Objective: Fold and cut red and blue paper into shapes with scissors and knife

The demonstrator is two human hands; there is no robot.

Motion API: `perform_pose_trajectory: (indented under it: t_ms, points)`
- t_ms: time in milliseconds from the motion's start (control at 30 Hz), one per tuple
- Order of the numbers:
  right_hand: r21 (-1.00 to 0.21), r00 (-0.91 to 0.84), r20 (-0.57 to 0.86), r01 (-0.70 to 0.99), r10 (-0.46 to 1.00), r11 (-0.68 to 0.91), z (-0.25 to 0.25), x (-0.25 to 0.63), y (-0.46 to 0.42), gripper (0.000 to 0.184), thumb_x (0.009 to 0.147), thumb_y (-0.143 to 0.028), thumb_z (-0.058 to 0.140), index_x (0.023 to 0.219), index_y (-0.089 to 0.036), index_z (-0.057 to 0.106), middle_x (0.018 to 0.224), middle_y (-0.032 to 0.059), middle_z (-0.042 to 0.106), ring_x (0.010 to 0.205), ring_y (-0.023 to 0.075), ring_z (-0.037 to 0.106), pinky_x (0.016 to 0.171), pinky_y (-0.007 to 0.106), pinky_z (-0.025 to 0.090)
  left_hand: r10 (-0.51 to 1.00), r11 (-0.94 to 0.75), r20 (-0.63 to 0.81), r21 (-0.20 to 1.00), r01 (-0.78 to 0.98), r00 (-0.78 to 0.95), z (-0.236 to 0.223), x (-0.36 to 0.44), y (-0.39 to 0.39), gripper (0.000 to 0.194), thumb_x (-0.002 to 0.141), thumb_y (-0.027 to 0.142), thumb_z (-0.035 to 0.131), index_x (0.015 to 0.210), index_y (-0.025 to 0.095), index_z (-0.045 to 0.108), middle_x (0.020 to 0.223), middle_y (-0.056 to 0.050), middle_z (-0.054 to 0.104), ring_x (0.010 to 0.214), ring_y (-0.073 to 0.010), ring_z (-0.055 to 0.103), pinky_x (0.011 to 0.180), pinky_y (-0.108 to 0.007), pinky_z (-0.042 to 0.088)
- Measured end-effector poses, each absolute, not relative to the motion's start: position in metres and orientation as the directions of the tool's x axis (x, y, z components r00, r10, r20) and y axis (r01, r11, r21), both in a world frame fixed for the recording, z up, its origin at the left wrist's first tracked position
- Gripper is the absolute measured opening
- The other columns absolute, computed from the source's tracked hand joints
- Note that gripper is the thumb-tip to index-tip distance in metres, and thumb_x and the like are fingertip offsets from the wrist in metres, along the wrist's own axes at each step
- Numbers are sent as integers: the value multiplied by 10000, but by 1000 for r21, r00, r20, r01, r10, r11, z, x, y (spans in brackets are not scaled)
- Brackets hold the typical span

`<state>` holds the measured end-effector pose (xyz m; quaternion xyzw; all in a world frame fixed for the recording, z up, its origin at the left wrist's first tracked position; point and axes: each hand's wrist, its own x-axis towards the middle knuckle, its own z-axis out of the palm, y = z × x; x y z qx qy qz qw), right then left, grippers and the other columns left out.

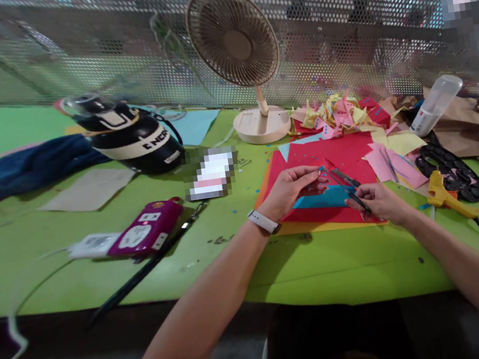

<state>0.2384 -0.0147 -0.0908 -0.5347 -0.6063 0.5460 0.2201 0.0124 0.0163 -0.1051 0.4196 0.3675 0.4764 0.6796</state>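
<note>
My left hand (300, 186), with a white band on the wrist, pinches a tiny piece of blue paper (321, 170) between thumb and fingertips. My right hand (376, 202) is closed around a pair of scissors (350, 190), whose blades point up and left toward that piece. Both hands are just above red paper sheets (308, 161). Below them lies a strip of blue paper (320, 198) on the red. A dark, narrow tool (344, 177) shows beside the scissors; its kind is hard to make out. Small blue bits are scattered over the red sheet.
A glue gun (447, 198), a black palette-like tray (455, 173) and a clear bottle (437, 105) lie to the right. Behind are paper scraps (337, 115) and a fan (262, 123). Leftward are a phone (211, 174), a purple power strip (144, 230) and a black flask (136, 140).
</note>
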Motion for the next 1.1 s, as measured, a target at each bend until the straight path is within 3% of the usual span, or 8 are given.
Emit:
perform_pose_trajectory:
  t_ms: [1100]
  points:
    - [-893,-331,-327,415,885,-175,-87,236,-16,433,623,-549,743,643,-191,501,475,-33,551,377,60,453,361,184,259,956,204,-109,915,-349,271,-106,12,16,238,726,238,776,921,124,703,776,-55,742,647,-142,697,750,-307,570]
